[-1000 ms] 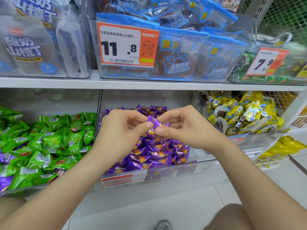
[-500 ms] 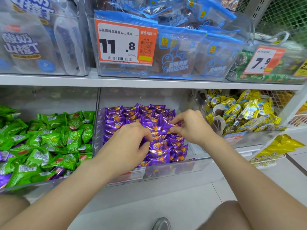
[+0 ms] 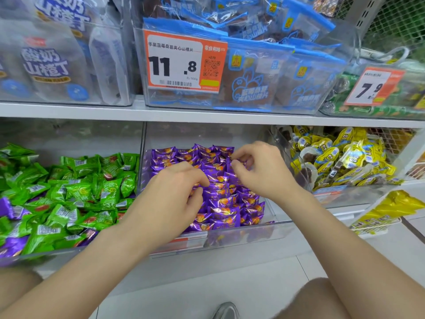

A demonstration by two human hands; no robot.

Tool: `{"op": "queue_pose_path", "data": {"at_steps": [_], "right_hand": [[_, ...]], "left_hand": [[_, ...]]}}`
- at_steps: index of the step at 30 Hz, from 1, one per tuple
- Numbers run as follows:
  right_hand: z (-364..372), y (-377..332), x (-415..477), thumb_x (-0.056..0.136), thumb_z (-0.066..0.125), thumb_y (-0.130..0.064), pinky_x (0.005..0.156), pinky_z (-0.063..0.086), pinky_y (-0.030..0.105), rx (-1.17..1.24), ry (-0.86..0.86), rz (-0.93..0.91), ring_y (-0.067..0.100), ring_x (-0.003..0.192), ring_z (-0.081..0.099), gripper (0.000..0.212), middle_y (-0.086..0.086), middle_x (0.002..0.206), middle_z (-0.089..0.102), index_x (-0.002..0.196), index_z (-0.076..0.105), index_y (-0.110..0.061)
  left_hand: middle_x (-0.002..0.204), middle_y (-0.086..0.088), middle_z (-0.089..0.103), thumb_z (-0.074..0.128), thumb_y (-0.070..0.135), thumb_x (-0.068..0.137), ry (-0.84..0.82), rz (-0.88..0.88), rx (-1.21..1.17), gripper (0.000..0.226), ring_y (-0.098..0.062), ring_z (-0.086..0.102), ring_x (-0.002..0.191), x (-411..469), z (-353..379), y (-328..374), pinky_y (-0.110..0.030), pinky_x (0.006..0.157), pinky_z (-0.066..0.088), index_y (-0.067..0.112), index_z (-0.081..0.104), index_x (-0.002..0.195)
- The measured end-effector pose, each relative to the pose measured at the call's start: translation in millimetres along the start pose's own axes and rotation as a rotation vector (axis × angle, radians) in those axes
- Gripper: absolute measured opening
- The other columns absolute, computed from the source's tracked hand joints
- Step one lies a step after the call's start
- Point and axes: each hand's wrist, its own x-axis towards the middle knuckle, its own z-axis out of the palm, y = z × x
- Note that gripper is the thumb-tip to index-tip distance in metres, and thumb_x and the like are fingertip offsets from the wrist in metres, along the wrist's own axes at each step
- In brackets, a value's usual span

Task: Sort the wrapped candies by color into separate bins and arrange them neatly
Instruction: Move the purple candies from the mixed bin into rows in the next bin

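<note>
1. Purple wrapped candies (image 3: 220,203) lie in close rows inside the clear middle bin (image 3: 257,230). Green candies (image 3: 87,194) fill the bin to its left, where a few stray purple pieces (image 3: 11,247) lie mixed in
2. Right hand (image 3: 259,171): thumb and forefinger pinch the edge of one purple candy (image 3: 230,162) near the back right of the rows
3. Left hand (image 3: 174,199): fingers curl down onto the middle rows. Whether they grasp a piece cannot be told from this side
4. Step in hand, as judged: seating a piece squarely in its row. Hold the wrapper by its crimped end, lay it flat with the printed face up, and butt it against its neighbour. Steady the adjacent row with the other hand so it does not slide
5. Materials: the wrappers are glossy, crinkled pillow packs with crimped ends and an orange print. They are likely slippery and springy, so press lightly. The bin walls are rigid transparent plastic and show glare
6. Outstanding, as judged: the strays among the green candies need transfer to the middle bin
</note>
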Motion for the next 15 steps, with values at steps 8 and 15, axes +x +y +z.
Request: {"op": "queue_pose_path", "data": {"at_steps": [8, 15], "right_hand": [[3.5, -150.3, -27.5, 0.082, 0.056, -0.003, 0.08, 0.045, 0.019, 0.312, -0.182, -0.322, 0.005, 0.082, 0.059, 0.031, -0.007, 0.09, 0.066, 0.091, 0.077, -0.024], [68.4, -226.8, -16.3, 0.087, 0.06, -0.015, 0.086, 0.056, 0.041, 0.145, -0.359, -0.529, 0.022, 0.093, 0.068, 0.02, -0.004, 0.094, 0.074, 0.099, 0.074, -0.023]], "left_hand": [[0.088, 0.007, 0.05, 0.058, 0.018, 0.091, 0.236, -0.296, 0.133, 0.015, -0.02, 0.055, 0.08, -39.4, -61.4, -35.2, -0.043, 0.074, 0.048, 0.031, 0.062, 0.098], [0.107, -0.007, 0.053, 0.065, 0.005, 0.077, -0.127, -0.866, 0.329, 0.039, -0.039, 0.061, 0.108, -99.7, -145.5, -129.4, -0.044, 0.098, 0.051, 0.042, 0.059, 0.087]]}}
